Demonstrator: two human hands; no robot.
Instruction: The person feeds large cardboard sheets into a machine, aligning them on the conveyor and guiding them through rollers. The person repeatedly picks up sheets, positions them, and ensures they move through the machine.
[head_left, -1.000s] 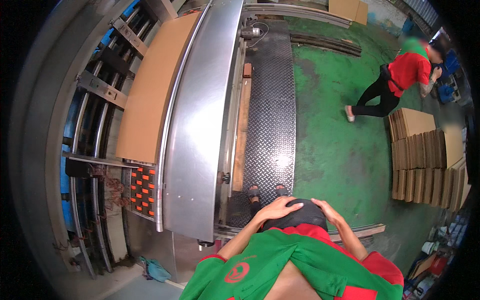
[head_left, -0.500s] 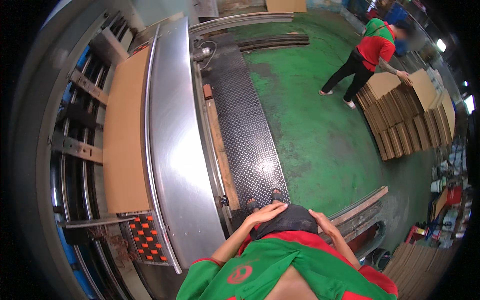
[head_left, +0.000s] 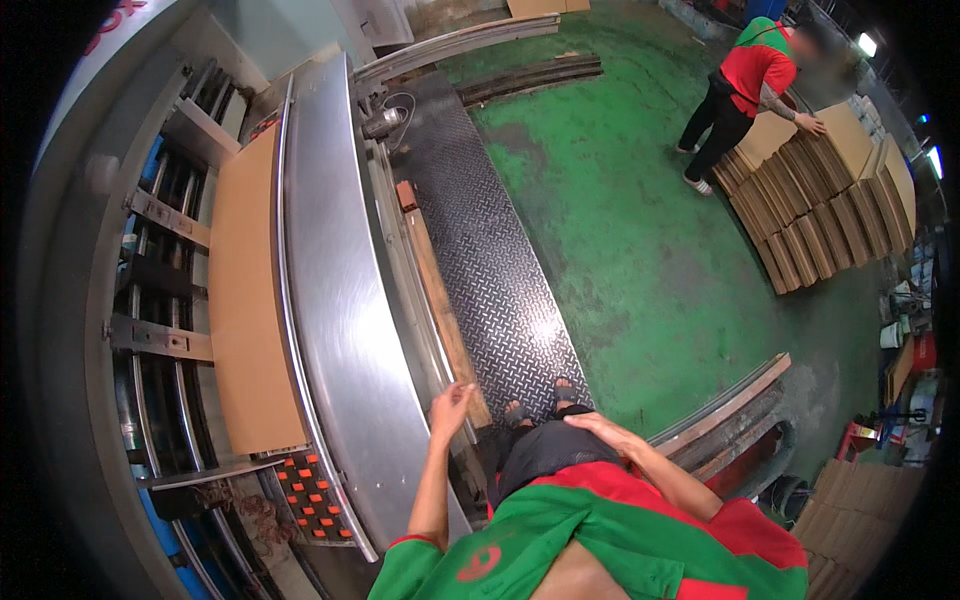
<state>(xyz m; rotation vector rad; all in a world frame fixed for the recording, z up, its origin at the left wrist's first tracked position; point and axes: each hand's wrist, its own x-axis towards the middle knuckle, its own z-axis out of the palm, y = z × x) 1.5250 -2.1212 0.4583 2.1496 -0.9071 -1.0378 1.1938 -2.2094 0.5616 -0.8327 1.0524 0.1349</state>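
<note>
One tan cardboard sheet (head_left: 250, 310) lies beside the steel worktop (head_left: 338, 270), likely light, stiff, best held at opposite edges; left hand (head_left: 453, 408) curls, its grip's closure unclear; right hand (head_left: 605, 435) rests flattened on dark clothing (head_left: 545, 455).

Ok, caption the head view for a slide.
Left hand near a steel panel, right hand on dark clothing; cardboard sheet beyond.

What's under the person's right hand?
The right hand rests on dark clothing at the lap; the patch beneath the palm is covered, so anything there cannot be seen.
</note>
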